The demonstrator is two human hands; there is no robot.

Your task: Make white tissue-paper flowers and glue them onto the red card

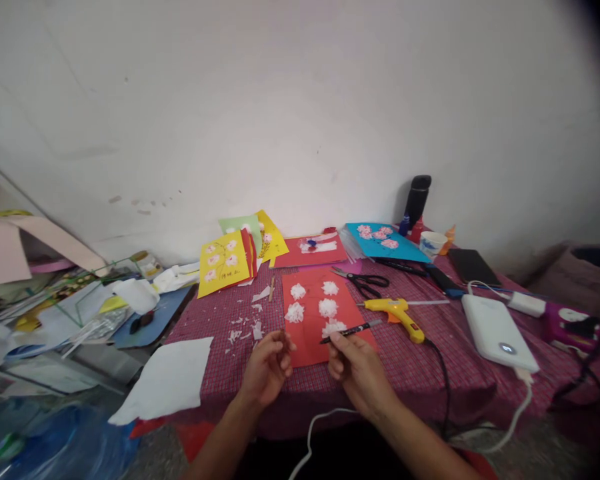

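Observation:
My right hand point(357, 367) grips a black marker pen point(356, 330) with a grey end, its tip pointing left over a red sheet point(307, 350). White crumpled-tissue flowers point(329, 308) stand in two columns on that sheet. At its lower left edge, my left hand point(269, 367) is closed, thumb against the curled fingers; a small dark thing may be between them, too small to make out. Black-handled scissors point(365, 281) lie just beyond the sheet's upper right. To the right rests a yellow hot glue gun point(397, 317).
White paper scraps point(237, 330) and a white tissue sheet point(173, 377) lie left. Finished flower cards, one yellow point(223, 263) and one blue point(386, 243), stand behind. A paper cup point(433, 244), black bottle point(419, 200) and corded white power bank point(497, 333) occupy the right.

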